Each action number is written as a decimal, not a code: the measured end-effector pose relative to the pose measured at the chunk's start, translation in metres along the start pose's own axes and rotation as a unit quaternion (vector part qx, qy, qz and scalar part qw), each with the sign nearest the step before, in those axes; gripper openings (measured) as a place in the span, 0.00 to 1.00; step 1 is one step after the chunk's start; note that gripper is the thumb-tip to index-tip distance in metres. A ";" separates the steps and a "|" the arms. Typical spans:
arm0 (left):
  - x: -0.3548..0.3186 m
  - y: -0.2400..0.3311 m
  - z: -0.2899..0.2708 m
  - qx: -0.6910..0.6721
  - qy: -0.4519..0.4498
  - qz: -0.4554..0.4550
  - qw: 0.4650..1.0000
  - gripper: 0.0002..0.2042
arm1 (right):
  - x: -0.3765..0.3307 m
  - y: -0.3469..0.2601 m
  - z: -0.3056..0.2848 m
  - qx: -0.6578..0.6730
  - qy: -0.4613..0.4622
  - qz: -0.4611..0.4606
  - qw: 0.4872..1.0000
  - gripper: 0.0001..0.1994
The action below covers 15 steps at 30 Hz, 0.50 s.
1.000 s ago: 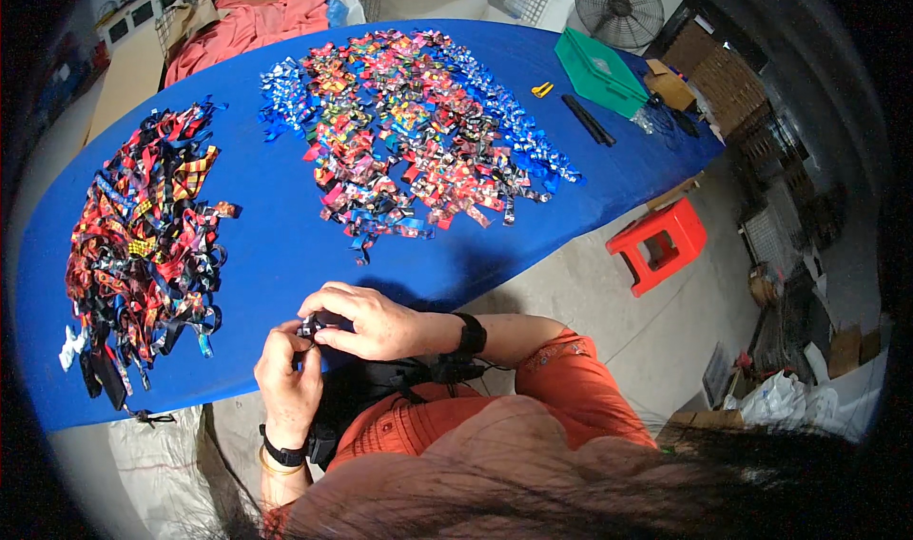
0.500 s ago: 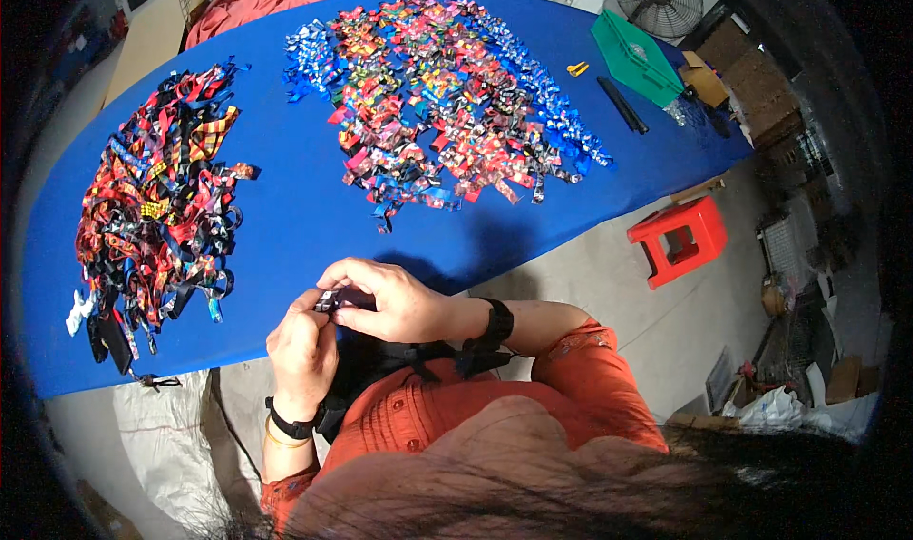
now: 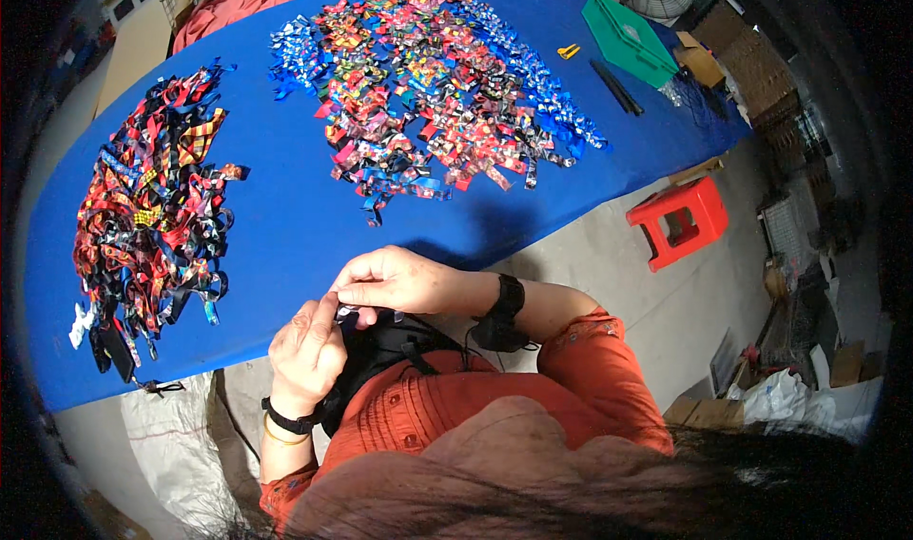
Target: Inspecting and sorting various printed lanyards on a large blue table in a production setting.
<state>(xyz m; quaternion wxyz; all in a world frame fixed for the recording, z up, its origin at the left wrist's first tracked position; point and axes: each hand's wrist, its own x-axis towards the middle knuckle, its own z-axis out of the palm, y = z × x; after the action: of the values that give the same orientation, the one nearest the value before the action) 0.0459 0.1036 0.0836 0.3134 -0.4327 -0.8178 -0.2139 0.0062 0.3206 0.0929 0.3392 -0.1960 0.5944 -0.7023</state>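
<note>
Blue cloth covers a long table (image 3: 285, 226) that runs across the upper part of the view over a grey concrete floor. Near its left end lies a pile of dark red and black ribbon pieces (image 3: 152, 226), reaching almost to the near edge. Just off that near edge, close to the person's chest, the left hand (image 3: 306, 355) has its fingers curled narrow, pinching a small ribbon piece (image 3: 344, 310). The right hand (image 3: 395, 281) meets it from above, fingertips closed on the same piece, which is mostly hidden between the two hands. Toward the middle and far edge spreads a larger heap of bright mixed ribbon pieces (image 3: 437, 84). At the right end sits a green tray (image 3: 628, 36). Beyond that end, on the floor, stands a red plastic stool (image 3: 677, 221).
</note>
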 end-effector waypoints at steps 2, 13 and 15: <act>0.006 0.002 -0.002 0.002 -0.002 0.014 1.000 0.09 | -0.001 0.001 -0.001 0.005 0.006 0.008 1.000 0.14; 0.007 0.003 0.004 -0.005 0.011 0.039 0.999 0.10 | -0.001 0.006 -0.006 0.055 -0.007 0.041 0.998 0.09; 0.005 0.000 0.006 0.000 0.017 0.052 0.999 0.10 | 0.000 0.011 -0.005 0.036 0.017 0.000 0.999 0.07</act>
<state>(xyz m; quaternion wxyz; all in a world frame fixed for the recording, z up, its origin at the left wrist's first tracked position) 0.0417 0.1105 0.0832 0.3379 -0.4706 -0.7889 -0.2048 0.0053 0.3234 0.0806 0.3356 -0.1722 0.5746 -0.7263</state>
